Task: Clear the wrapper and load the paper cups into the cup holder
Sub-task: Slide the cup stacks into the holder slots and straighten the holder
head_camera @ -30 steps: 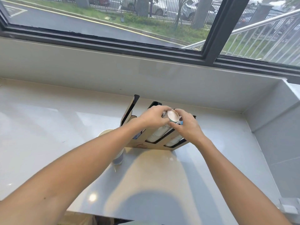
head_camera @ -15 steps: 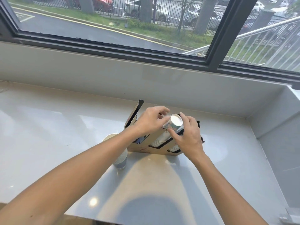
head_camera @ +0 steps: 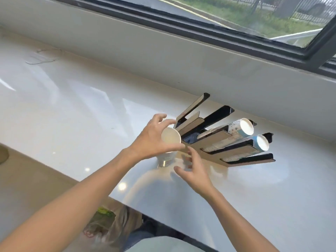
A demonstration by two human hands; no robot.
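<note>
Left hand [head_camera: 152, 140] pinches the top paper cup [head_camera: 171, 138] of a short stack standing on the white bench [head_camera: 72, 110]. Right hand [head_camera: 193, 170], fingers spread, holds nothing, at 5 o'clock of that stack. Cup holder [head_camera: 214, 140], at 3 o'clock, carries two cup stacks.
</note>
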